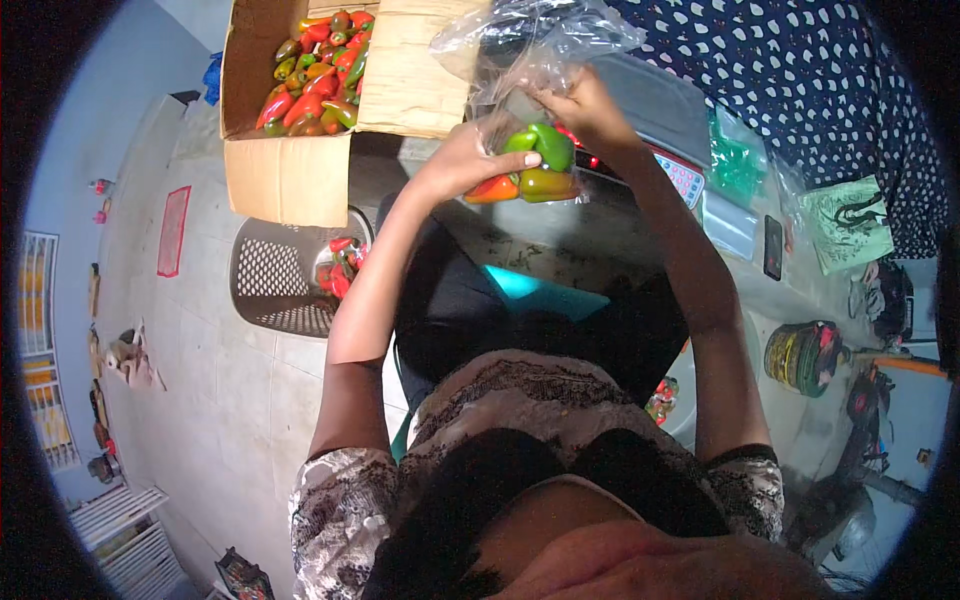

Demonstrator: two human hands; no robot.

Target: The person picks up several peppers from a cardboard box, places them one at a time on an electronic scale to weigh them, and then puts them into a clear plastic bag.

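Note:
Bell peppers (551, 185), green, olive and orange-red, sit inside a clear plastic bag (487, 112) in front of me. My left hand (461, 161) holds the bag at its lower left, thumb across the peppers. At the bag's gathered upper part, my right hand (585, 109) pinches the film. Beyond my hands stands a digital scale (679, 176) with a keypad and red lit digits, partly hidden by my right arm. An open cardboard box (289, 180) of red, green and orange peppers (315, 82) is at the upper left.
Below the box, a perforated plastic basket (274, 277) holds bagged red peppers (341, 270). Right of the scale lie green plastic bags (735, 157), a phone (772, 247) and a light green printed bag (847, 225). Patterned dark cloth (795, 82) hangs at the upper right.

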